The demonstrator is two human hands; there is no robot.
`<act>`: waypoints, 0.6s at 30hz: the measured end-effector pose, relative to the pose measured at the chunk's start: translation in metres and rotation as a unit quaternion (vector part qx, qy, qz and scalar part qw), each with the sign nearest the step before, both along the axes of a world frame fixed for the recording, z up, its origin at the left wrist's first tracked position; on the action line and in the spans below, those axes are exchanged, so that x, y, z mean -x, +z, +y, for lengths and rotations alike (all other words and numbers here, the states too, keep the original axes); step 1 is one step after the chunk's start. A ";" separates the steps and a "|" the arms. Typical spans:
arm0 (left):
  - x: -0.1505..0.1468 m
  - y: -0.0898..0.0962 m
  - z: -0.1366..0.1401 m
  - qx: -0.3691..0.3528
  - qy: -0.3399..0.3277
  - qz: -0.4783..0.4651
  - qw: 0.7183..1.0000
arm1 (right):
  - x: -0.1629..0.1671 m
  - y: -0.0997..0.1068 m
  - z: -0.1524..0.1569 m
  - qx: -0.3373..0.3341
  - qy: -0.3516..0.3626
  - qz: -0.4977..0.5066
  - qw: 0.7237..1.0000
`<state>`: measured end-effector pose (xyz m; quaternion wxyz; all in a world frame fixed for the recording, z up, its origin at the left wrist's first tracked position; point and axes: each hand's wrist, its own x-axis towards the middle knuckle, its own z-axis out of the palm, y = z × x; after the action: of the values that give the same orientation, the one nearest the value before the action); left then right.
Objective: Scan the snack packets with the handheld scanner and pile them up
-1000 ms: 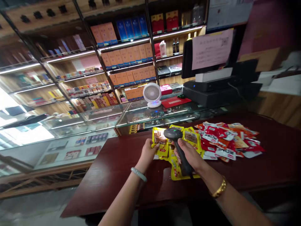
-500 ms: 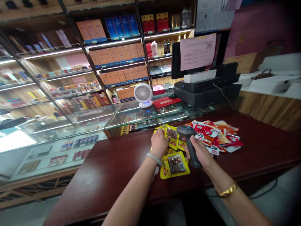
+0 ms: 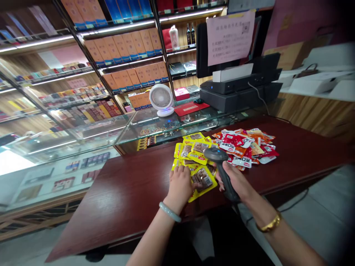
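My right hand (image 3: 237, 181) is wrapped round the handle of a dark handheld barcode scanner (image 3: 217, 157), its head tilted over the yellow packets. My left hand (image 3: 180, 184) lies palm down at the near left of these packets, thumb apart from the fingers. That thumb rests on the nearest yellow snack packet (image 3: 204, 179), which has a clear window with brown pieces and a barcode label. Behind it, more yellow snack packets (image 3: 198, 147) overlap in a loose pile. Right of the scanner lies a heap of red, orange and white snack packets (image 3: 245, 146).
The dark red wooden table (image 3: 130, 188) meets a glass display counter (image 3: 158, 129) at the back. On the counter stand a small white fan (image 3: 161, 96), a red mat (image 3: 191, 107) and a monitor (image 3: 202, 51) with a paper sheet. Shelves of boxes (image 3: 122, 48) rise behind.
My left hand has come back from the rear yellow packets to the nearest one, which now lies turned at a different angle. The scanner stays in my right hand. The view has tilted downward.
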<state>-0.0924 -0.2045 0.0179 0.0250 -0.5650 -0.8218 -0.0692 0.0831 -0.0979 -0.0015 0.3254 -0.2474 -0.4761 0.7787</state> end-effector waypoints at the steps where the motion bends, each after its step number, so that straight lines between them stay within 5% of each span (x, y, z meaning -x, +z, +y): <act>1: 0.001 -0.001 -0.002 0.006 0.011 -0.018 1.000 | -0.001 0.000 -0.002 0.004 0.002 -0.002 1.000; 4: 0.014 -0.005 -0.012 0.000 0.059 -0.112 0.992 | 0.000 0.004 -0.008 0.010 0.011 -0.008 1.000; 9: 0.049 -0.019 -0.041 -0.176 0.146 -0.270 0.935 | 0.014 0.011 -0.033 -0.010 0.080 -0.016 0.997; 18: 0.080 -0.024 -0.083 -0.268 0.228 -0.283 0.892 | 0.067 -0.008 -0.070 -0.005 0.199 -0.031 0.979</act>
<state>-0.1724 -0.2870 -0.0065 -0.0432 -0.2903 -0.8508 -0.4359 0.0165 -0.1683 -0.0095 0.1503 -0.1694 -0.5297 0.8174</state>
